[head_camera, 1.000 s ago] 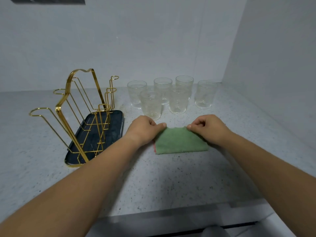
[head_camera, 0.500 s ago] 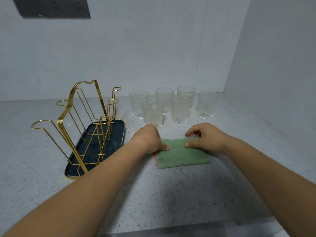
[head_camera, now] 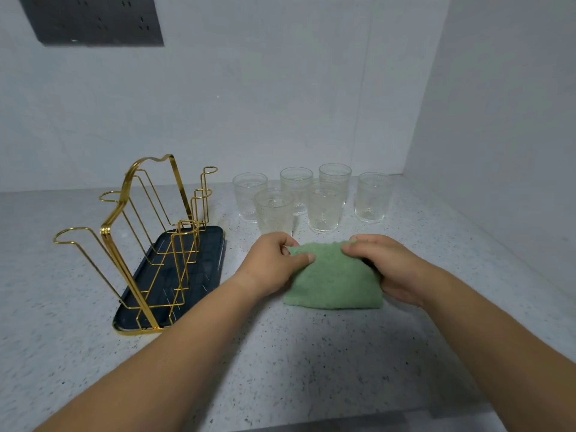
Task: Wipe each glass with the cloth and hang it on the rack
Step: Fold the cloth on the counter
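- On the counter (head_camera: pixel 280 369), left hand (head_camera: pixel 271 265) and right hand (head_camera: pixel 386 266) each pinch the far edge of the green cloth (head_camera: pixel 335 282).
- Six glasses (head_camera: pixel 373 198) cluster at twelve o'clock, rack (head_camera: pixel 149 232) at nine.
- Best gather it into one palm, freeing the other for a glass.

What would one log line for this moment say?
left hand: pinching cloth | right hand: pinching cloth | glasses: six, upright | rack: empty
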`<control>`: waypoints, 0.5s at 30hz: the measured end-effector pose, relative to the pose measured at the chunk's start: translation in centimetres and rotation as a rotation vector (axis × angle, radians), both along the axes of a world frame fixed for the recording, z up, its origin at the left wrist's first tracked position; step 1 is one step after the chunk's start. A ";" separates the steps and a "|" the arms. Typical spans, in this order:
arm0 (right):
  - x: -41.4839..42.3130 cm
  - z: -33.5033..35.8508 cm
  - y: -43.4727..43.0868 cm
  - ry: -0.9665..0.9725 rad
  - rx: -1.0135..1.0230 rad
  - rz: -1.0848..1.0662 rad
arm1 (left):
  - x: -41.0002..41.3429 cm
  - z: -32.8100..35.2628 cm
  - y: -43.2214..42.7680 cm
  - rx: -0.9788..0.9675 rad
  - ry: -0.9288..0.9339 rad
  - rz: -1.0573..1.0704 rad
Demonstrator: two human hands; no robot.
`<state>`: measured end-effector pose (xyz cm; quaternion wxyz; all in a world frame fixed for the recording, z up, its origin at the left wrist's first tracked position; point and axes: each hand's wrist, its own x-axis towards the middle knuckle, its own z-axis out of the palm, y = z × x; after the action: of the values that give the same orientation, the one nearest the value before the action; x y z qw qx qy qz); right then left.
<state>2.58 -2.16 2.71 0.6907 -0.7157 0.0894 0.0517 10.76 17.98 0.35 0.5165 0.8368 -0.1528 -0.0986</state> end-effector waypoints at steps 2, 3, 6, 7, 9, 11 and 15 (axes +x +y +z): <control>0.0 0.1 0.2 0.003 0.222 -0.066 | 0.0 0.2 -0.1 -0.040 -0.022 0.055; 0.1 0.0 0.3 0.006 0.289 -0.105 | 0.0 0.4 -0.1 -0.055 -0.045 0.106; 0.8 0.3 0.4 -0.034 0.364 -0.194 | 0.7 0.3 0.0 -0.050 -0.142 0.299; 1.0 0.4 0.4 -0.054 0.374 -0.220 | 1.1 0.4 0.0 -0.046 -0.151 0.346; 1.2 0.4 0.4 -0.075 0.414 -0.247 | 2.1 0.2 -0.2 -0.065 -0.116 0.371; 1.2 0.0 0.5 -0.080 0.457 -0.265 | 3.2 -0.1 -0.4 -0.131 -0.059 0.323; 1.0 -1.6 0.0 -0.081 0.523 -0.297 | 4.2 -1.1 -0.7 -0.205 -0.064 0.276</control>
<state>3.60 -2.21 1.09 0.8546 -0.4941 0.1491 -0.0574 14.98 17.30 -0.75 0.6027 0.7954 -0.0620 0.0164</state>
